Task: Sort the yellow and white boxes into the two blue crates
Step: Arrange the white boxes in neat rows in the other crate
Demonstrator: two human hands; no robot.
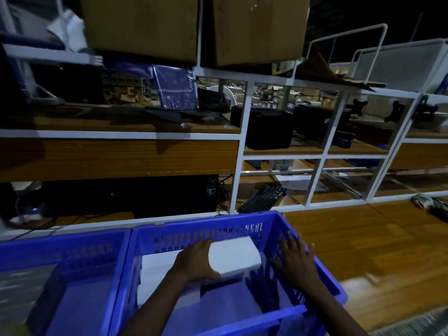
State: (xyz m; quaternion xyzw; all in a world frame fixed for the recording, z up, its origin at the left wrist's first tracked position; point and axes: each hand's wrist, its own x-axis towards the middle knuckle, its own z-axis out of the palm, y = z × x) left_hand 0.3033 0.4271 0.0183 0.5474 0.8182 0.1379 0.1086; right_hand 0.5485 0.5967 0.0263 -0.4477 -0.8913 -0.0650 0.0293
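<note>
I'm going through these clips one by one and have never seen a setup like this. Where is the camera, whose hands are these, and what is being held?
There is no machine here. A person works with bare hands, and the single picture comes from a wide-angle camera worn on their head, looking forward and down, so the arms enter from the bottom edge. Two blue crates stand side by side on a wooden surface. The left hand grips a white box by its left end inside the right crate, above other white boxes already lying there. The right hand holds nothing; its fingers are spread beside the crate's right wall. The left crate is partly out of frame. No yellow box shows. Behind are shelves with a keyboard. The picture is dim and somewhat blurred.
</note>
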